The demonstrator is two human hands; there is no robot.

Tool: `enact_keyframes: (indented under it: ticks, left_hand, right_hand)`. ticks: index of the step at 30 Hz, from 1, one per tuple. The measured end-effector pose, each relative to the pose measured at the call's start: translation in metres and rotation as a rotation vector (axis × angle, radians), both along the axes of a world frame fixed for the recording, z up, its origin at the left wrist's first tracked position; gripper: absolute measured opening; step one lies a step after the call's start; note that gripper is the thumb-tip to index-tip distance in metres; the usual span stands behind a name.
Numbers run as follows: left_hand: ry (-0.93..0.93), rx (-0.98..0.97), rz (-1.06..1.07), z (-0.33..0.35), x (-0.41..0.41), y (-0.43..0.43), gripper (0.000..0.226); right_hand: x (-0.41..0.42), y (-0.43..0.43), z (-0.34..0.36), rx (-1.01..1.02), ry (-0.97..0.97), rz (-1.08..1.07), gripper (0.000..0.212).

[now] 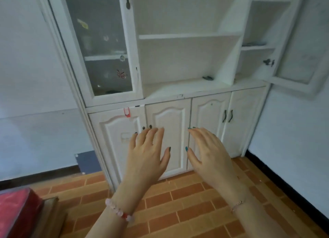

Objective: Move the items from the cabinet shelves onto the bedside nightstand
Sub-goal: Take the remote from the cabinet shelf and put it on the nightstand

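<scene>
Fingers (151, 136) spread before cabinet (187, 59)

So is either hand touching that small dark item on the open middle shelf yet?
Apart. The head view shows both the left hand and right hand open, well below the small dark item, with lower cabinet doors between them.

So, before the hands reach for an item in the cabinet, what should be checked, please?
1. Left hand free: ok, open, holds nothing.
2. Right hand free: ok, open, holds nothing.
3. Right glass door open: ok.
4. Left glass door open: not ok, shut.
5. Small dark item on the middle shelf reachable: ok, nothing in front.
6. Nightstand free for items: cannot tell, not identifiable.
</scene>
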State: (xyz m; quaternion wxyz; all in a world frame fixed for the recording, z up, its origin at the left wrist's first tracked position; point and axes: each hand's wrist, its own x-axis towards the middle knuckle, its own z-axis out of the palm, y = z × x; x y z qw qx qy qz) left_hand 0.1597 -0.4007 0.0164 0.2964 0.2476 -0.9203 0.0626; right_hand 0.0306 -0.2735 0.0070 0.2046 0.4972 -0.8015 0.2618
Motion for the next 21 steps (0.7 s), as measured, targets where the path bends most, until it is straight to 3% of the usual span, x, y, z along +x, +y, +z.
enact_keyframes:
  ticks: [10, 21]
  left_hand:
    - [-0.053, 0.004, -0.245, -0.013, -0.131, -0.012, 0.055]
    - [-0.056, -0.001, -0.296, -0.012, -0.313, -0.012, 0.053]
  right_hand:
    - [-0.105, 0.008, -0.015, -0.013, -0.061, -0.231, 0.048]
    - [-0.284, 0.010, -0.009, -0.073, -0.047, -0.282, 0.051]
